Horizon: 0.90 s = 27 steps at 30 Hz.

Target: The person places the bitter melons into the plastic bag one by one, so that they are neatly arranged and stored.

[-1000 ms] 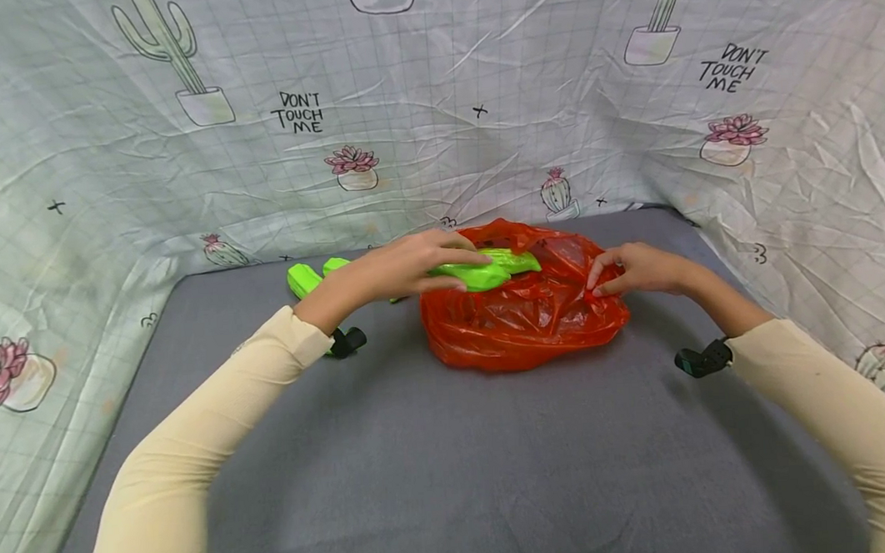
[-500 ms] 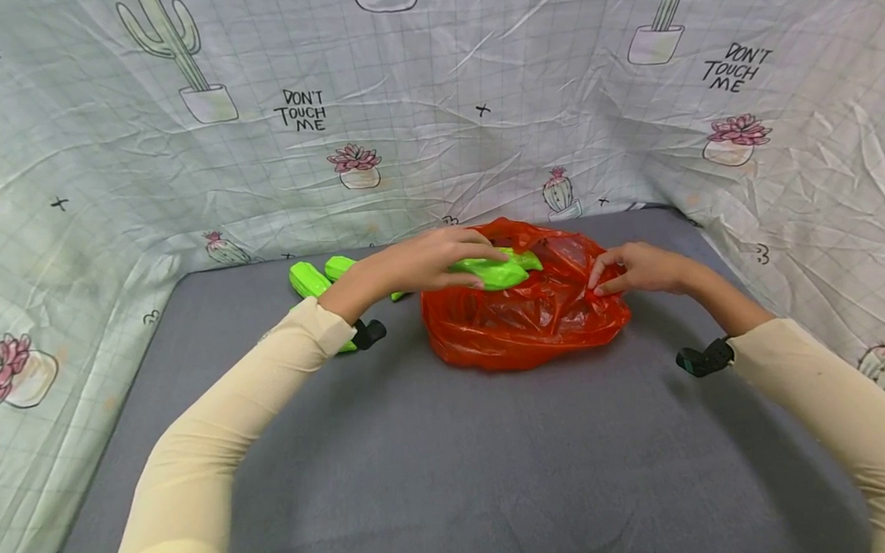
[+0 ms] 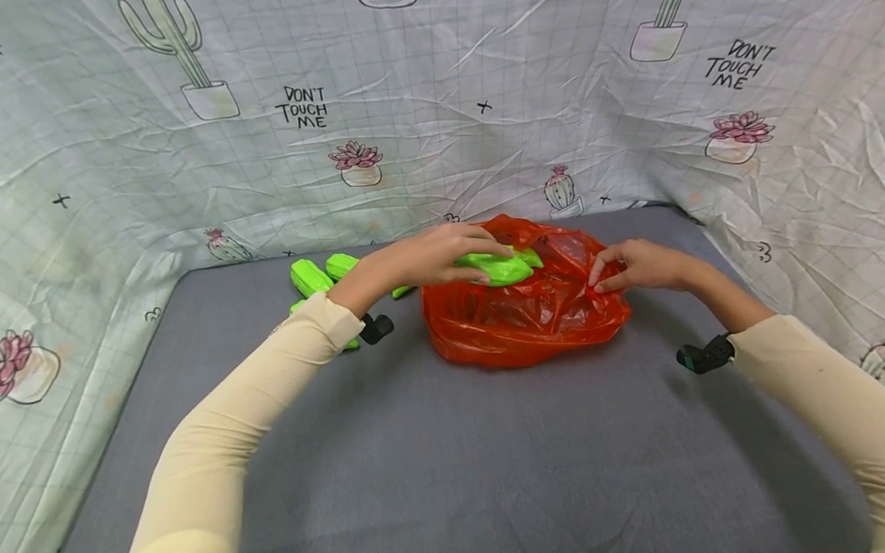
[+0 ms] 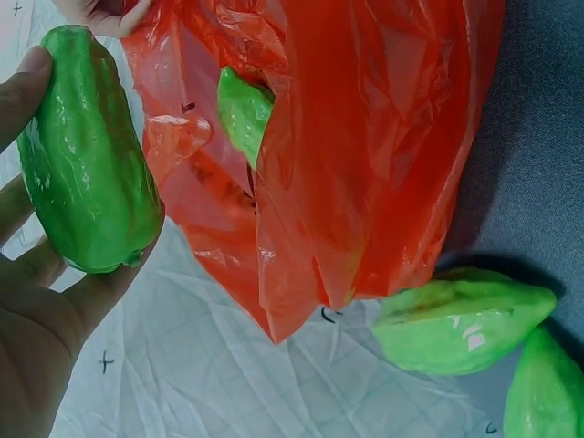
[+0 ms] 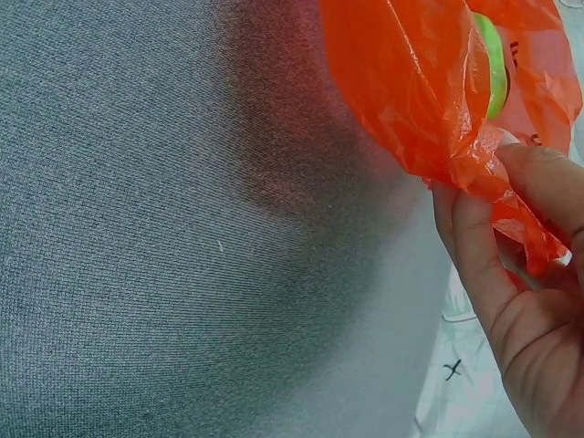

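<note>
My left hand (image 3: 437,256) holds a glossy green ribbed fruit (image 4: 91,164) over the mouth of a crumpled red plastic bag (image 3: 521,343). In the left wrist view the thumb lies along one side of the fruit and the fingers curl round the other. At the bag's right side, my right hand (image 3: 640,266) pinches the thin plastic rim between thumb and fingers, and the opening is spread. Another green fruit (image 4: 242,114) shows inside the bag, partly hidden by a fold of plastic.
Several more green fruits (image 3: 311,277) lie on the grey cloth (image 3: 497,457) left of the bag, partly covered by my left arm. Behind and on both sides hangs a pale curtain (image 3: 417,77) printed with cacti. Each wrist carries a small black camera (image 3: 705,354).
The left hand has moved a little to the right with the green fruit, further over the bag's opening. The right hand keeps its hold on the bag's rim in the same place.
</note>
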Motion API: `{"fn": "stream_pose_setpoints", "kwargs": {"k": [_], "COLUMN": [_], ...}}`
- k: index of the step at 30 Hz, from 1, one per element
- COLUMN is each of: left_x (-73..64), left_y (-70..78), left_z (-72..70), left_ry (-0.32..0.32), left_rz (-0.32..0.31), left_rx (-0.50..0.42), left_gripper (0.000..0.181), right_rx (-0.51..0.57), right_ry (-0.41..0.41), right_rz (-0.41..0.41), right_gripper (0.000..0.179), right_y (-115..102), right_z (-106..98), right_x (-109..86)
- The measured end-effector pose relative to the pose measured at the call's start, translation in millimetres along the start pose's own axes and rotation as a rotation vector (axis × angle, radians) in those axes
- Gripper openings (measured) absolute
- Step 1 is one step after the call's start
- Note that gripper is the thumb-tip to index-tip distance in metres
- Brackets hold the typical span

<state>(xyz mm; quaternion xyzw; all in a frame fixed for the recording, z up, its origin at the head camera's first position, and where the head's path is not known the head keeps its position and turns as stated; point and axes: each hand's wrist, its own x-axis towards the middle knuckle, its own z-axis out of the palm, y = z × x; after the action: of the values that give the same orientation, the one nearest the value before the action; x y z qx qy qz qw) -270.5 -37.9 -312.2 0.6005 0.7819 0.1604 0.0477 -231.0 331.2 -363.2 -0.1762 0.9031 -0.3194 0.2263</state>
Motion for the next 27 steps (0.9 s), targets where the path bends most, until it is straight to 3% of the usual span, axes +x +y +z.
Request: {"fn": "stream_pose_setpoints", "kwargs": {"k": [14, 27], "left_x": [6.2, 19.7], "left_y": [-0.9, -11.5], "left_z": [-4.5, -8.1], "left_ry": [-0.031, -0.081], "left_rz": [-0.021, -0.022], "left_rx": [-0.04, -0.077], "left_gripper": [0.047, 0.046], "right_rx": [0.009, 0.012], "right_ry": [-0.004, -0.002], "right_rz": [-0.008, -0.003], "right_gripper": [0.015, 0.016], "right_y": [0, 3], "right_z": [1, 0], "right_x": [-0.5, -0.1]}}
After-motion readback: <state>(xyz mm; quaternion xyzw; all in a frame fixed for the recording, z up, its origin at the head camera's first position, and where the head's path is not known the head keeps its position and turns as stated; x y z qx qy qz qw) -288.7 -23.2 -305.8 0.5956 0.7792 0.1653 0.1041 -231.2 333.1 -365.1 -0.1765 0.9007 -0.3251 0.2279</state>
